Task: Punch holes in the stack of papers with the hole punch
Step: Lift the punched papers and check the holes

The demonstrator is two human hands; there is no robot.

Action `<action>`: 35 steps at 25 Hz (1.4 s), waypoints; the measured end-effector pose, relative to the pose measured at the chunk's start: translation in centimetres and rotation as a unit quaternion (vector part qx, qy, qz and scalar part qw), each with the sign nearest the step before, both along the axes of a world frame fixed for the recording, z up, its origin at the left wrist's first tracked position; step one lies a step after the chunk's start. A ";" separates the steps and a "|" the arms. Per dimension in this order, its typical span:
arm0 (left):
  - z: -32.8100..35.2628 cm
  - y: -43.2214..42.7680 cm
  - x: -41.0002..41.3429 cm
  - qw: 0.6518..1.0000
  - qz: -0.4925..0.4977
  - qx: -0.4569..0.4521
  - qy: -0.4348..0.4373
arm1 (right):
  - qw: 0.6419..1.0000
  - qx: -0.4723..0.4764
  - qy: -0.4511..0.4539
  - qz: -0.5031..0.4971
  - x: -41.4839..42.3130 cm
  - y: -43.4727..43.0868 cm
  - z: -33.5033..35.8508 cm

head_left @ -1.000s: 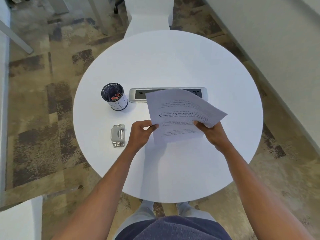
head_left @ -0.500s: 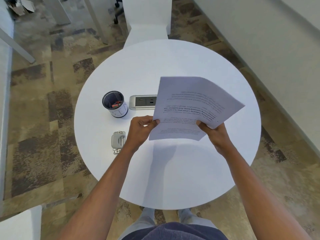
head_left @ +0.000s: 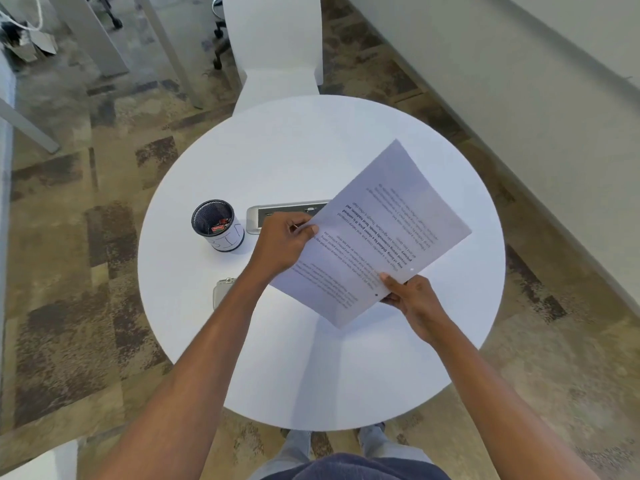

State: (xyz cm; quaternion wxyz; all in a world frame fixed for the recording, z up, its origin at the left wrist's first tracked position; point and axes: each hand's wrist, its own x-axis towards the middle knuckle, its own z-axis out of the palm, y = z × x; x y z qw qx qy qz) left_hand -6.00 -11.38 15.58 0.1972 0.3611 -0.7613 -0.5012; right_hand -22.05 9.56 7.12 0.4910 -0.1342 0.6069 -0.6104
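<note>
Above the middle of the bench (head_left: pixel 311 150), the left grip (head_left: pixel 282 242) and right grip (head_left: pixel 414 299) each pinch the lifted stack of papers (head_left: pixel 377 237), apparently squaring it; next, one edge must enter the hole punch (head_left: pixel 221 292) near the bench's left edge.

There was the round white table (head_left: pixel 311 140) in front of me, and on it a black mesh pen cup (head_left: pixel 221 237) stood upright with something red (head_left: pixel 218 228) inside. Just to its right a silver power outlet panel (head_left: pixel 277 213) sat in the tabletop, only its left end showing. A white chair (head_left: pixel 273 46) stood at the far edge. Patchy brown carpet (head_left: pixel 86 271) lay all around me.
</note>
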 end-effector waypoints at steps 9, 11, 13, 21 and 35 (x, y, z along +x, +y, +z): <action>0.4 -0.1 -1.6 0.995 -0.049 -0.055 -0.070 | 0.944 0.111 0.200 -0.238 -5.9 2.5 4.7; 0.6 0.0 -2.0 0.991 -0.060 -0.085 -0.085 | 0.888 0.116 0.395 -0.205 -6.9 2.6 7.5; 1.2 0.1 -2.7 0.981 -0.092 -0.129 -0.112 | 0.832 0.091 0.539 -0.089 -6.9 1.3 10.5; 3.8 2.4 -7.5 0.883 -0.249 -0.306 -0.254 | 0.640 0.275 0.626 0.352 -3.0 -5.8 14.7; -4.0 4.1 -1.4 0.966 0.216 0.135 -0.039 | 0.913 0.198 0.333 0.129 -8.8 0.1 11.2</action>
